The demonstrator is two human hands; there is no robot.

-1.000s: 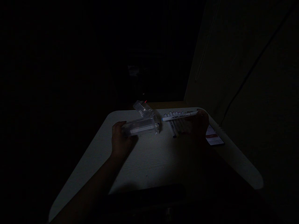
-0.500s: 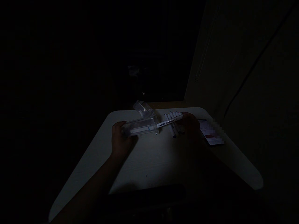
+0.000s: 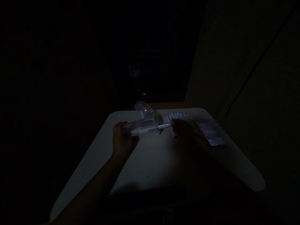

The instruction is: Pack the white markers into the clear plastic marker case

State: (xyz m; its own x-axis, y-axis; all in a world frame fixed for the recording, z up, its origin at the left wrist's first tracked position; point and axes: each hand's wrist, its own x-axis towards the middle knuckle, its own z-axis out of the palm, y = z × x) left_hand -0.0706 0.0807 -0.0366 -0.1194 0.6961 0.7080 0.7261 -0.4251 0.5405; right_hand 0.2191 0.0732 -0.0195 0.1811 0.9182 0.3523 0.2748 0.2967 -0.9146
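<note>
My left hand (image 3: 121, 139) is closed around the base end of a clear plastic case (image 3: 140, 126), which is tilted on its side with its mouth facing right. The case's hinged lid (image 3: 145, 109) stands open at the far side. A white marker (image 3: 164, 126) lies partly inside the case, its right end sticking out of the mouth. My right hand (image 3: 184, 129) pinches that outer end. Just beyond my right hand, several white markers (image 3: 179, 115) lie side by side in a row, partly hidden by the hand.
The scene is very dark. A pale table (image 3: 133, 162) with rounded corners holds everything. A phone (image 3: 209, 134) with a lit screen lies to the right of my right hand. A wall (image 3: 246, 93) with a dark cable rises on the right.
My right hand has moved left, sliding the marker deeper into the clear case. More of the marker row now shows. My left hand and the case have hardly moved.
</note>
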